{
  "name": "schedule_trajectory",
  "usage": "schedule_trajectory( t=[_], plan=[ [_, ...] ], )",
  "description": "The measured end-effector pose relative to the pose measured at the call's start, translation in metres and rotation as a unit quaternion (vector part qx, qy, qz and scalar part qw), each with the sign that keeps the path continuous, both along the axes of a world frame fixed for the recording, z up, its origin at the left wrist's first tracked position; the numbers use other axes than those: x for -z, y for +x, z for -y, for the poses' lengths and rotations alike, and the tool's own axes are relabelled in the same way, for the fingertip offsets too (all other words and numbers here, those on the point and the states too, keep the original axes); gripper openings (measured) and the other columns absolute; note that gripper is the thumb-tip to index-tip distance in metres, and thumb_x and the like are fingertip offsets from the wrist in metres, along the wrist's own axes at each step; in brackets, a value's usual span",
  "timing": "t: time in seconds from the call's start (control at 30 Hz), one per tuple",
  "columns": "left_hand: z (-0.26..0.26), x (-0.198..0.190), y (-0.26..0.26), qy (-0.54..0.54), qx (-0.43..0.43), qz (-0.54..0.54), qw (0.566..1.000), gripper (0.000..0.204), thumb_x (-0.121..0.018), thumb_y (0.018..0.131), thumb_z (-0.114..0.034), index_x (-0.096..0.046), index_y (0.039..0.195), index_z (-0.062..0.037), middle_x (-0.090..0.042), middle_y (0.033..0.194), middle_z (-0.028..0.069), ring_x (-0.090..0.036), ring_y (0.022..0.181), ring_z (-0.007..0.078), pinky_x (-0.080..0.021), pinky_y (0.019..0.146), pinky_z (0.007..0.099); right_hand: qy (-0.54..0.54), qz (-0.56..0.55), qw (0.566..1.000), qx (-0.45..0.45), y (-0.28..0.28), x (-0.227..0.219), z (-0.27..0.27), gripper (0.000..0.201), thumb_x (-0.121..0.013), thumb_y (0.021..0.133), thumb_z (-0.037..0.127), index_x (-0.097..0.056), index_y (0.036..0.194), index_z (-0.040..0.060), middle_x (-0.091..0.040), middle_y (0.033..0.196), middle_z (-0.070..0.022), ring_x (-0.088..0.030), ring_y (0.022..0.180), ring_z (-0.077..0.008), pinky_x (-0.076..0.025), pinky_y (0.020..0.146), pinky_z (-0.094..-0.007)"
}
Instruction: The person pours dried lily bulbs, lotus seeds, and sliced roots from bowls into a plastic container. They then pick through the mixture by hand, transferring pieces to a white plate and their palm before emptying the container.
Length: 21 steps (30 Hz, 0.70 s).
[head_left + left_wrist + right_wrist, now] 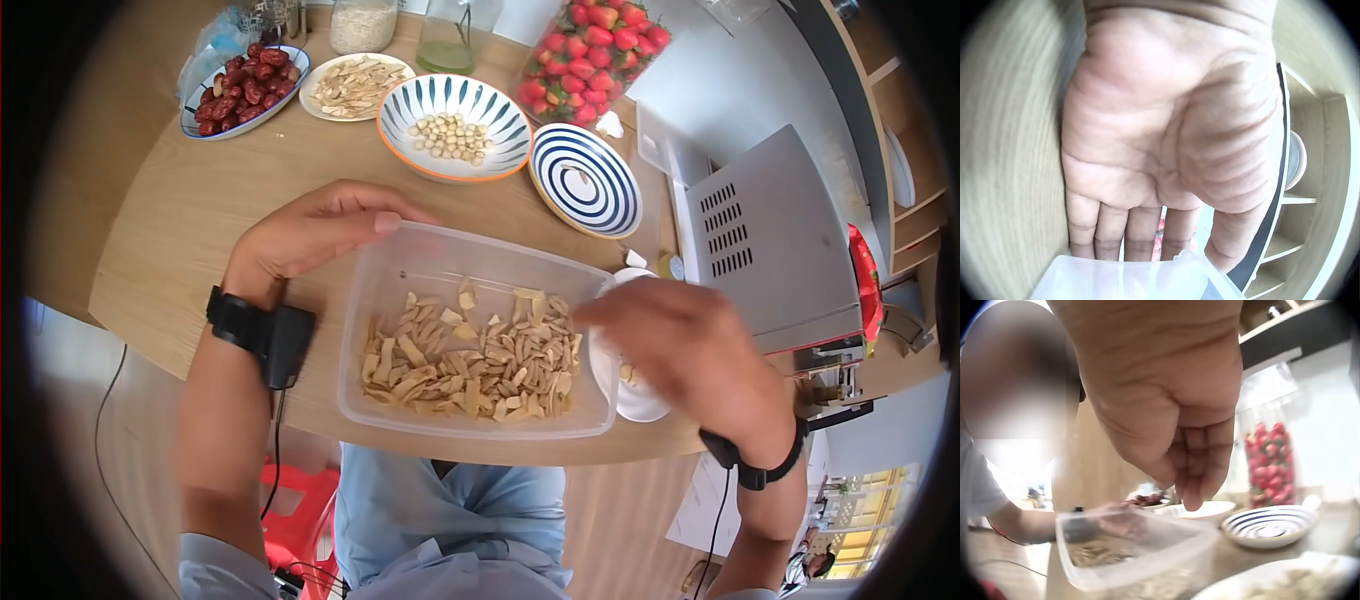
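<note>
A clear plastic container [480, 425] sits at the table's near edge, its floor strewn with flat dried slices [410, 350] and slim tan pieces [530, 345]. At its far left corner my left hand [320, 228] rests against the wall, fingers straight behind it and thumb tip at the rim. My right hand [690, 350], blurred in the head view, hovers over a white plate [640, 405] beside the container's right wall. In the right wrist view its fingers [1213, 469] point down with the thumb close by; I cannot tell whether they pinch a small piece.
Along the back stand a dish of red dates [245, 90], a plate of pale slices [358, 88], a bowl of round cream seeds [455, 135], a blue-ringed plate [585, 180], glass jars [362, 25] and a clear tub of strawberries [592, 60]. A grey appliance [770, 240] borders the right side.
</note>
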State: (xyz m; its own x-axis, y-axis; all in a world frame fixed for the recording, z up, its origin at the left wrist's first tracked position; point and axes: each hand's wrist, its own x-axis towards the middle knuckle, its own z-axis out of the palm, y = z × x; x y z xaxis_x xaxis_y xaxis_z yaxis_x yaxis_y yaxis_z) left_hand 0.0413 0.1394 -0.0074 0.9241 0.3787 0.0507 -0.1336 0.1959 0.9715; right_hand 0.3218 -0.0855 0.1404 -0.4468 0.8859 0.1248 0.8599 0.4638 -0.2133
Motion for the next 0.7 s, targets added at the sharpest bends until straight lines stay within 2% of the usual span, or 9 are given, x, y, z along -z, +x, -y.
schedule_trajectory(
  t=[0.07, 0.17, 0.27, 0.37, 0.47, 0.57, 0.7],
  plan=[
    [0.001, -0.002, -0.001, 0.001, -0.010, -0.008, 1.000, 0.041, -0.068, 0.104, -0.026, -0.070, 0.133, 0.0034, -0.074, 0.126, 0.0112, -0.067, 0.119, 0.0174, -0.049, 0.108, 0.0332, -0.112, 0.050, 0.989, -0.081, -0.043, -0.003, -0.021, 0.046, -0.061, 0.093, 0.001, -0.066, 0.137, 0.0116, -0.066, 0.135, -0.0134, -0.067, 0.122, -0.0319, -0.060, 0.091, -0.0411],
    [-0.001, -0.001, -0.001, 0.010, -0.004, -0.010, 1.000, 0.041, -0.067, 0.104, -0.027, -0.070, 0.133, 0.0031, -0.074, 0.127, 0.0106, -0.066, 0.120, 0.0167, -0.048, 0.108, 0.0327, -0.116, 0.062, 0.966, -0.224, -0.071, 0.033, -0.042, 0.052, -0.052, 0.099, 0.008, -0.054, 0.151, 0.0133, -0.051, 0.154, -0.0153, -0.052, 0.140, -0.0337, -0.052, 0.109, -0.0456],
    [0.000, -0.004, 0.000, 0.030, 0.011, 0.006, 0.999, 0.041, -0.065, 0.105, -0.027, -0.070, 0.133, 0.0027, -0.073, 0.127, 0.0093, -0.064, 0.120, 0.0155, -0.047, 0.108, 0.0318, -0.061, 0.048, 0.962, -0.261, -0.079, 0.061, -0.044, 0.050, -0.057, 0.093, 0.009, -0.060, 0.143, 0.0092, -0.057, 0.144, -0.0152, -0.052, 0.136, -0.0329, -0.048, 0.109, -0.0448],
    [0.000, -0.006, -0.001, 0.044, 0.010, -0.006, 0.999, 0.041, -0.065, 0.106, -0.028, -0.070, 0.133, 0.0023, -0.073, 0.126, 0.0080, -0.064, 0.119, 0.0144, -0.046, 0.108, 0.0312, -0.070, 0.040, 0.957, -0.278, -0.079, 0.056, -0.051, 0.044, -0.059, 0.093, 0.011, -0.064, 0.136, 0.0071, -0.059, 0.138, -0.0153, -0.056, 0.131, -0.0325, -0.051, 0.105, -0.0433],
    [0.000, -0.006, 0.000, 0.034, 0.005, -0.014, 0.999, 0.043, -0.068, 0.103, -0.026, -0.069, 0.133, 0.0043, -0.072, 0.133, 0.0140, -0.065, 0.125, 0.0213, -0.047, 0.112, 0.0372, -0.144, 0.007, 0.951, -0.273, -0.077, 0.062, -0.060, 0.033, -0.060, 0.091, 0.012, -0.069, 0.122, 0.0049, -0.062, 0.135, -0.0152, -0.060, 0.125, -0.0328, -0.055, 0.100, -0.0414],
    [-0.001, -0.004, 0.000, 0.030, 0.014, -0.003, 0.999, 0.043, -0.068, 0.103, -0.027, -0.069, 0.133, 0.0040, -0.072, 0.133, 0.0139, -0.065, 0.125, 0.0212, -0.047, 0.112, 0.0371, -0.224, 0.052, 0.945, -0.232, -0.076, 0.056, -0.063, 0.026, -0.060, 0.096, 0.015, -0.069, 0.117, 0.0049, -0.061, 0.138, -0.0138, -0.061, 0.123, -0.0349, -0.058, 0.096, -0.0415],
    [-0.001, -0.003, 0.001, 0.023, 0.014, -0.001, 1.000, 0.043, -0.069, 0.103, -0.027, -0.069, 0.133, 0.0036, -0.072, 0.133, 0.0142, -0.065, 0.126, 0.0214, -0.047, 0.113, 0.0369, -0.215, -0.011, 0.953, -0.213, -0.063, 0.060, -0.059, 0.025, -0.068, 0.089, 0.008, -0.070, 0.114, 0.0047, -0.066, 0.125, -0.0125, -0.065, 0.115, -0.0336, -0.057, 0.092, -0.0430]
  ],
)
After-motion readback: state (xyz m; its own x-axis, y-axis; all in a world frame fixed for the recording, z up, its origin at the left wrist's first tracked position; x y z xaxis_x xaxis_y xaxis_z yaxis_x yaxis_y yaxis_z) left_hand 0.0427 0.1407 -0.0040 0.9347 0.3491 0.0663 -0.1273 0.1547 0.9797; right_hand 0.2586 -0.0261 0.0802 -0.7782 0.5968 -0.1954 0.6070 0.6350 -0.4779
